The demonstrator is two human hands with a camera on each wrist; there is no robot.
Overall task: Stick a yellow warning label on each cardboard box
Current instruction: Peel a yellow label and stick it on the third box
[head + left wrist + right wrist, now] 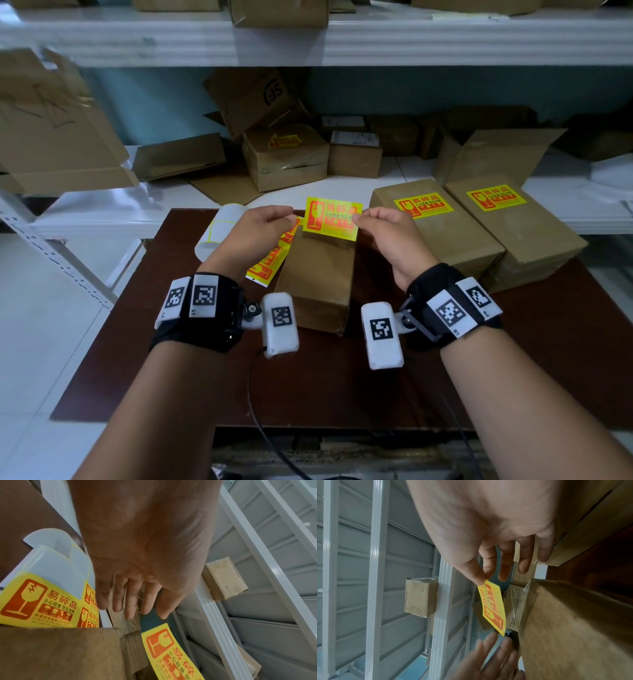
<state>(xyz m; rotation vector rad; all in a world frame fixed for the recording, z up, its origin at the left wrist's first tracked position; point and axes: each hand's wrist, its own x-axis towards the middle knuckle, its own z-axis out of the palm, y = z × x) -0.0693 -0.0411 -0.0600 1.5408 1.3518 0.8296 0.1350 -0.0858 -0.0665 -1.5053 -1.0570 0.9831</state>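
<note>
A yellow warning label (334,219) with a red broken-glass mark hangs in the air over the far end of an unlabelled cardboard box (315,274). My right hand (359,217) pinches the label's right edge between thumb and forefinger, as the right wrist view shows (483,577). My left hand (291,219) is at the label's left end with its fingers (130,601) straight and nothing held; whether they touch it I cannot tell. The label (164,650) lies beyond those fingers, past the box's (60,653) edge. A strip of more labels (270,263) trails from a white backing roll (219,229) left of the box.
Two labelled boxes (435,233) (513,226) lie side by side on the right of the brown table (513,359). Behind, a white shelf (575,205) carries several boxes, one labelled (284,154), and an open carton (493,154). A flattened carton (51,120) leans at left.
</note>
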